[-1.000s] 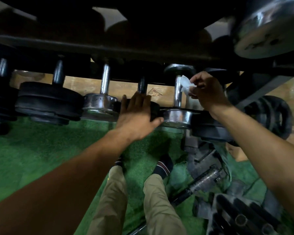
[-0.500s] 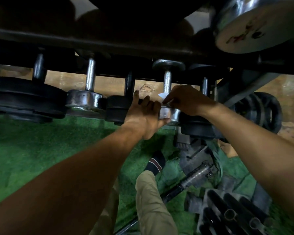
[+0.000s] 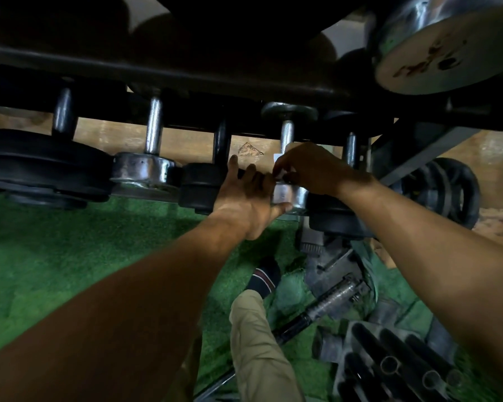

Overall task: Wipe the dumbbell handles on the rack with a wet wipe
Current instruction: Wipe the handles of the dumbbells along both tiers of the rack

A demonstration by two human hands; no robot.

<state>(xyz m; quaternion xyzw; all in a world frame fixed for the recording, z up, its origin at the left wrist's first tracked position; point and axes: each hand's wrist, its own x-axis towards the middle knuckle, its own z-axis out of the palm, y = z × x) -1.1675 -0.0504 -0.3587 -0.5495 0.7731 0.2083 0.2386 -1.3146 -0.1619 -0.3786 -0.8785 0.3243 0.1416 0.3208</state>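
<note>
Dumbbells (image 3: pixel 144 166) on rack (image 3: pixel 157 71); right hand (image 3: pixel 308 169) pinching wipe (image 3: pixel 277 158) at handle (image 3: pixel 287 133), left hand (image 3: pixel 249 198) flat, fingers (image 3: pixel 233 169) straight.

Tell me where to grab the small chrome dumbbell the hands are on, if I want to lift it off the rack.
Grip the small chrome dumbbell by its knurled steel handle, reaching in from the front over the near head. The heads are wide, smooth discs, while the handle is slim and textured, with bare length showing above the right hand.
</note>
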